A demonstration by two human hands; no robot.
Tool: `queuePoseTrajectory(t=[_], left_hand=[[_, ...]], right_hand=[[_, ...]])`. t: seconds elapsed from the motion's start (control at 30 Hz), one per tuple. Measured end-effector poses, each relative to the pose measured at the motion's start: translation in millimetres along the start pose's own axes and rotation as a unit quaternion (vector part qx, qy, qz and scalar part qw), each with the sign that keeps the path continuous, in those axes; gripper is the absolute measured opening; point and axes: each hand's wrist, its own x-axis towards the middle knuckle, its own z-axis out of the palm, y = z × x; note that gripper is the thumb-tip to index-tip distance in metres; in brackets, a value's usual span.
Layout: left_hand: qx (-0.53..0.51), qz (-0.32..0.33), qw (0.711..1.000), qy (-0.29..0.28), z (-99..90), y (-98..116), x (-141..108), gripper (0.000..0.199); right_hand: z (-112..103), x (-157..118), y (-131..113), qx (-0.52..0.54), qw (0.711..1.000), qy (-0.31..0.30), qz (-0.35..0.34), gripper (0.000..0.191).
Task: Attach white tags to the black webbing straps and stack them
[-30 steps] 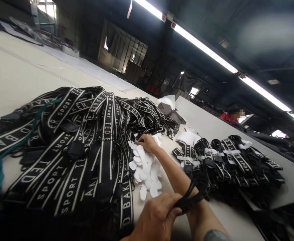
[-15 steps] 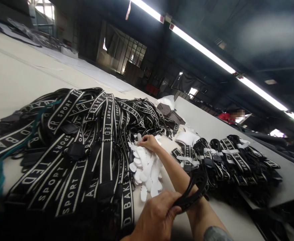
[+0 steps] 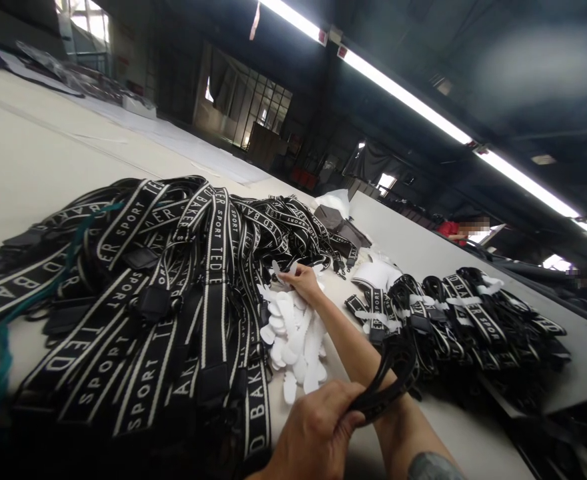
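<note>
My left hand (image 3: 318, 423), low in the middle of the head view, is closed round a folded black strap (image 3: 371, 402) whose loops stick out to the right, in front of my right forearm. Farther forward, my right hand (image 3: 301, 283) is at the top of a heap of white tabs (image 3: 293, 340). Its fingertips pinch a white tab, with a rounded end poking out to the left. Left of the heap lies a large tangle of black straps (image 3: 213, 233) with white lettering and black buckles.
Bundled straps (image 3: 468, 307) with white bands round them lie at the right on the pale table (image 3: 48, 153). A teal cord (image 3: 76, 243) runs over the left tangle. Brown pieces (image 3: 343, 230) and a white bag lie behind. A person in red (image 3: 451, 230) is far right.
My right hand has shifted slightly, and the white tab at its fingertips has moved a little left and up. My left hand still grips the folded strap.
</note>
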Motion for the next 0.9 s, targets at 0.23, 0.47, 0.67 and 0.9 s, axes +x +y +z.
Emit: queuePoseTrajectory(t=[0.23,0.47,0.67,0.9], left_hand=[[-0.012,0.018,1.000,-0.005,-0.1,0,3,0.029],[-0.025,-0.036,0.999,-0.011,-3.4,2,3,0.028],[-0.100,-0.150,0.983,0.030,-9.4,2,10,0.032],[-0.248,-0.219,0.943,-0.038,-12.5,17,16,0.046]], right_hand=[[-31,12,-21,0.158,0.983,0.092,0.001,0.038],[-74,-3,-55,0.238,0.970,0.057,0.009,0.030],[-96,-60,-86,0.181,0.983,0.032,0.000,0.046],[-108,-206,-96,0.050,0.993,0.100,-0.025,0.018]])
